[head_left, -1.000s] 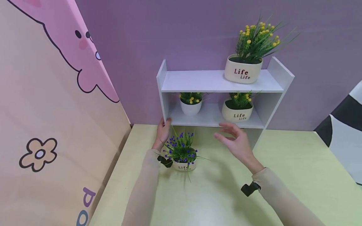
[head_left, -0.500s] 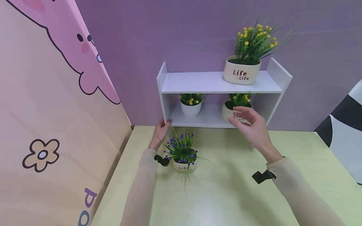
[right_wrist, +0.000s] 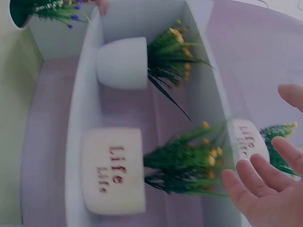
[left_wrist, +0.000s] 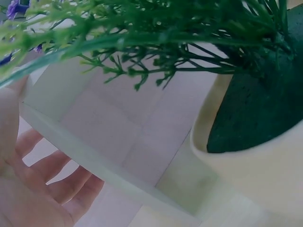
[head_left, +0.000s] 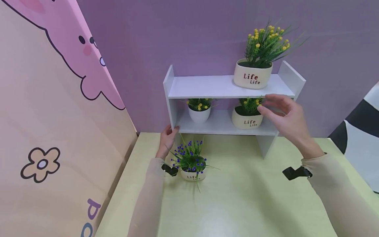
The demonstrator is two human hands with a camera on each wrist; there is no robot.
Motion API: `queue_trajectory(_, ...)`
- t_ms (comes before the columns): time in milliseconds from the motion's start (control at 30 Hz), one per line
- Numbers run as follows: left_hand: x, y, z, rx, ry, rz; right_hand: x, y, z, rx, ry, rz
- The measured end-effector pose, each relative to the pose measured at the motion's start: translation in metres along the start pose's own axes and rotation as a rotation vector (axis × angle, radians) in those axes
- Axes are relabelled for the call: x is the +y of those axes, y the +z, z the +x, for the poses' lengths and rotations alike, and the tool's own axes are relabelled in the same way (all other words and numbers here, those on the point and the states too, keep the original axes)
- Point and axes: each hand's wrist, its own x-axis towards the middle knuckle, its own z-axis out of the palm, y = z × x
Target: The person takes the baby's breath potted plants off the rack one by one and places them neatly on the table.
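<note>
A white two-tier shelf (head_left: 198, 86) stands at the back. My left hand (head_left: 167, 141) grips the lower part of its left side panel (left_wrist: 102, 163), thumb on one face and fingers along the other. Right beside that hand, a cream oval pot (head_left: 192, 176) of blue-purple flowers sits on the table. My right hand (head_left: 291, 120), fingers loosely bent and holding nothing, is in the air before the shelf's right side. Its fingertips overlap the yellow-flowered plant in the cream "Life" pot (head_left: 247, 121) on the lower tier.
On the upper tier, at the right, sits another cream "Life" pot (head_left: 253, 74) with tall yellow flowers. A round white pot (head_left: 199, 115) shares the lower tier, toward the left. Behind the shelf rises a purple wall (head_left: 201, 39); a cartoon-printed panel (head_left: 74, 125) borders the pale table (head_left: 225, 204).
My right hand has moved right and upward, from below the lower tier to the shelf's right side. The left hand keeps its grip on the panel.
</note>
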Motion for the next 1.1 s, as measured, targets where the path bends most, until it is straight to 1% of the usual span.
queue_trajectory(200, 0.003, 0.0, 0.002, 0.002, 0.008, -0.016, -0.009, -0.02, 0.009, -0.002, 0.042, -0.058)
queue_trajectory(367, 0.004, 0.002, 0.002, 0.003, -0.012, -0.041, -0.014, -0.03, 0.016, 0.021, 0.018, -0.06)
queue_trajectory(467, 0.001, 0.003, 0.001, 0.016, -0.023, -0.047, -0.017, -0.033, 0.022, 0.021, 0.012, -0.067)
queue_trajectory(600, 0.0, 0.004, 0.001, 0.033, -0.014, -0.052, -0.021, -0.036, 0.029, 0.014, 0.03, -0.095)
queue_trajectory(700, 0.0, 0.005, 0.001, 0.035, -0.016, -0.064, -0.024, -0.04, 0.033, -0.001, 0.066, -0.134)
queue_trajectory(800, -0.001, 0.006, 0.001, 0.028, -0.034, -0.079, -0.027, -0.042, 0.035, -0.024, 0.098, -0.167)
queue_trajectory(933, -0.003, 0.006, 0.0, 0.019, -0.046, -0.087, -0.029, -0.043, 0.038, -0.037, 0.111, -0.166)
queue_trajectory(1100, -0.004, 0.005, 0.0, 0.013, -0.034, -0.082, -0.031, -0.046, 0.047, -0.042, 0.142, -0.151)
